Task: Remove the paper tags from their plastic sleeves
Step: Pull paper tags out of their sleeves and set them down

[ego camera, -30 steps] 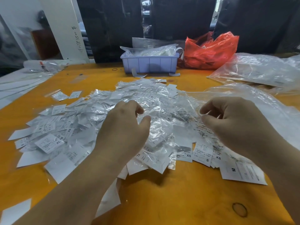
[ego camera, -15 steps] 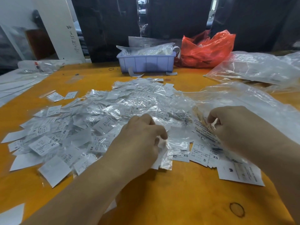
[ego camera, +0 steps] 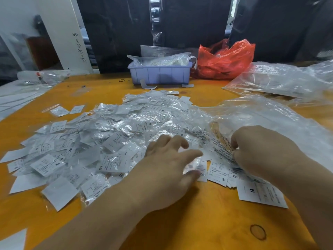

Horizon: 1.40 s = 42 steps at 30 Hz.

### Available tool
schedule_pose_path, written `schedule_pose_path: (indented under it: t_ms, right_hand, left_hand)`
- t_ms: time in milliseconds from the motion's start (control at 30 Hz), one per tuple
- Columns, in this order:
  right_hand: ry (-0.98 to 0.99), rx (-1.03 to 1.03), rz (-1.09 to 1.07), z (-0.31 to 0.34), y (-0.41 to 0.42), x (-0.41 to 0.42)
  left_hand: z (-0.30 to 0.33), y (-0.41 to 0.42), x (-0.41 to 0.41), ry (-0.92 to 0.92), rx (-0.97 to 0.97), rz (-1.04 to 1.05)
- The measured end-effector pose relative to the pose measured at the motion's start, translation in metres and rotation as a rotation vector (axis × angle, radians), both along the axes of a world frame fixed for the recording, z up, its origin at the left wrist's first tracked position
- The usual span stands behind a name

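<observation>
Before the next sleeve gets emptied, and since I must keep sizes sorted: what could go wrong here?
The left hand reaches with spread fingers into the pile of sleeved tags, so it may drag several at once. Loose tags marked XS and S lie right against that pile and could slide back into it. The right hand pinches a large clear bag beside them; tugging it might scatter them.

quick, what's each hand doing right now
Left hand: open, fingers spread over the pile of sleeved tags, holding nothing.
Right hand: fingers curled, pinching the printed clear plastic bag.
</observation>
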State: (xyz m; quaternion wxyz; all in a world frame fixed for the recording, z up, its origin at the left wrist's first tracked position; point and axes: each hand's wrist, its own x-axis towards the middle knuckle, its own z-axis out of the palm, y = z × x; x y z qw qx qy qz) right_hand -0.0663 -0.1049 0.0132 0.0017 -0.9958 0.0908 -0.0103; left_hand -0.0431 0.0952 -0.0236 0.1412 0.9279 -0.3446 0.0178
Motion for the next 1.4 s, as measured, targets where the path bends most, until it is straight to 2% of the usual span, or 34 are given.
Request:
schedule_pose_path:
  t_ms: [133, 367, 533, 667, 800, 900, 1000, 1233, 1400]
  right_hand:
    - [-0.014, -0.006, -0.021, -0.002, -0.004, 0.004]
    - [-0.113, 0.093, 0.006, -0.004, -0.006, 0.009]
    - [-0.290, 0.290, 0.166, -0.003, -0.008, 0.012]
    - [-0.406, 0.640, 0.267, 0.002, -0.005, 0.011]
    - [-0.301, 1.178, 0.270, 0.006, -0.002, 0.010]
    - [-0.201, 1.438, 0.212, 0.007, 0.000, 0.011]
    - [-0.132, 1.565, 0.156, 0.008, 0.003, 0.011]
    - [-0.033, 1.828, 0.163, 0.014, 0.005, 0.009]
    - [0.078, 1.912, 0.164, 0.010, 0.009, 0.007]
  left_hand:
    - [-0.002, -0.010, -0.008, 0.041, 0.046, -0.145]
    - [0.002, -0.011, -0.009, -0.036, 0.008, -0.132]
    - [0.003, -0.014, -0.011, -0.070, -0.022, -0.153]
    - [0.004, -0.017, -0.010, -0.087, 0.007, -0.144]
    - [0.005, -0.016, -0.009, -0.147, -0.008, -0.139]
    - [0.006, -0.014, -0.010, -0.159, -0.047, -0.138]
    - [0.009, -0.012, -0.010, -0.151, -0.118, -0.120]
    - [0.014, -0.002, -0.007, 0.135, -0.593, 0.070]
    - [0.015, -0.001, -0.005, 0.242, -0.731, 0.130]
